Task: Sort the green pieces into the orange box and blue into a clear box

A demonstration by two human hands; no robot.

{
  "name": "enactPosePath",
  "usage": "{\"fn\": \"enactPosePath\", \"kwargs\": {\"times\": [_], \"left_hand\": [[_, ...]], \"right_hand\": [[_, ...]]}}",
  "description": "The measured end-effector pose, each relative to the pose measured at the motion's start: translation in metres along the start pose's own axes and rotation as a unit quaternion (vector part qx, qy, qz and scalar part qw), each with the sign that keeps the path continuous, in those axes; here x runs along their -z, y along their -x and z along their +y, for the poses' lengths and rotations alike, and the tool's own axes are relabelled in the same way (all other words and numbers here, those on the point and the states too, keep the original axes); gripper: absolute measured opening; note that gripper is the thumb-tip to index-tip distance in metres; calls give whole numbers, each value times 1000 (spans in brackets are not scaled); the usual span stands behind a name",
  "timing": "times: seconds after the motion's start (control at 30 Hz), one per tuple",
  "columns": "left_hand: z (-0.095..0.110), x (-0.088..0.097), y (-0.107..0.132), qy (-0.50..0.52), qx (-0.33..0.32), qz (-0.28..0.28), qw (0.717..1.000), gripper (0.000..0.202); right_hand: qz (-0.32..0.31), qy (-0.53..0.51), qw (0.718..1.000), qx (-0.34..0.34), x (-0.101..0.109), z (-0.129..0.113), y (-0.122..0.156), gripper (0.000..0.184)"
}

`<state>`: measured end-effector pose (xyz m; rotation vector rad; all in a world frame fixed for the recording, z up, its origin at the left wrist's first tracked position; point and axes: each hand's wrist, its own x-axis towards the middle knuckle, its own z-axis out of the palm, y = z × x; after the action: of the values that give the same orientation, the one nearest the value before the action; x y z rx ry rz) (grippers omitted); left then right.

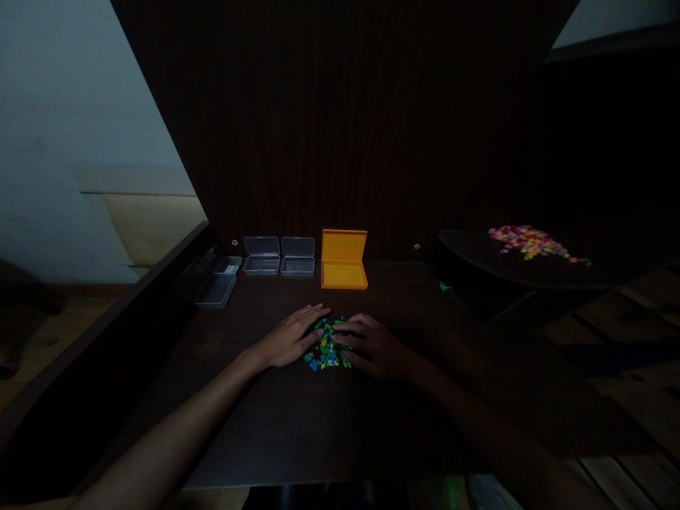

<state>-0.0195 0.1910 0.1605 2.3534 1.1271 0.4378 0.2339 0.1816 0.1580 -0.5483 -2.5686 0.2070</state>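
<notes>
A loose pile of small green, blue and yellow plastic building bricks (328, 353) lies on the dark desk. My left hand (292, 338) rests at the pile's left side, fingers stretched out and palm down, the thumb reaching over some bricks. From the right, my right hand (372, 345) lies over the pile's edge with its fingers spread. Neither hand shows a brick gripped in it. Part of the pile is hidden under the fingers.
At the desk's back stand an open yellow box (344, 276) and two open clear cases (262, 265). Another open clear case (217, 290) is at the left, beside a raised side board (106, 333). Pink and yellow pieces (531, 242) are heaped on a shelf at right.
</notes>
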Motion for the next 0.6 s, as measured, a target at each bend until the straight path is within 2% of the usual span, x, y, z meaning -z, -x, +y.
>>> {"fn": "enactPosePath", "kwargs": {"times": [0.27,0.47,0.6], "left_hand": [[-8,-3,-1,23,-7,15,1000,46],[-5,-2,-1,21,-4,10,1000,47],[-2,0,-1,28,8,14,999,46]], "right_hand": [[12,11,1000,-7,-2,2,0,28],[1,50,995,-83,-4,2,-2,36],[1,49,993,-109,-4,3,-2,34]]}}
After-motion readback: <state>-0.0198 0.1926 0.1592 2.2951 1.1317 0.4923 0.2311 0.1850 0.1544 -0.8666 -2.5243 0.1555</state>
